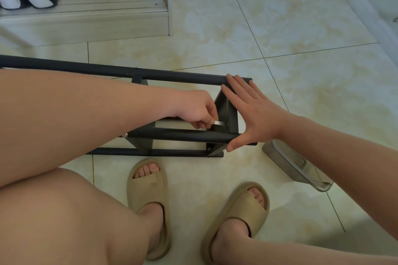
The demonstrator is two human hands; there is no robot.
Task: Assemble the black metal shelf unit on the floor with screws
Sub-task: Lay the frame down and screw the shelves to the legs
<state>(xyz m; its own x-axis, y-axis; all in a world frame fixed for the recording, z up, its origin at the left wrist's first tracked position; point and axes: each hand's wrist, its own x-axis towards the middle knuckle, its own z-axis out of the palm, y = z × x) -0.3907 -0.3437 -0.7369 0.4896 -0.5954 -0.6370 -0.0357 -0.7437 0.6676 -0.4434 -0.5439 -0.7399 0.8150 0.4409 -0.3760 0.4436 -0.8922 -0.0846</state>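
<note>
Lying on the tiled floor (301, 28) just ahead of the slippers (148, 180), the black metal shelf unit (183, 135) is set with its long tubes running left to right, closed at the right end by an angled end bracket (229, 112). The left hand (197, 109) is curled round a small silver tool (220, 123), taken to be a wrench or key, whose tip is aimed rightward at the inner face of that bracket; the screw itself cannot be made out. The right hand (252, 114) is spread flat and holds nothing, fingers laid on the far tube, thumb against the near one, so the end is braced from outside. The turning is judged to fall to the left hand, the nearer to the fastener, with the tool's axis lying along the tubes. A clear plastic box (288, 161) is seen beside the right forearm
</note>
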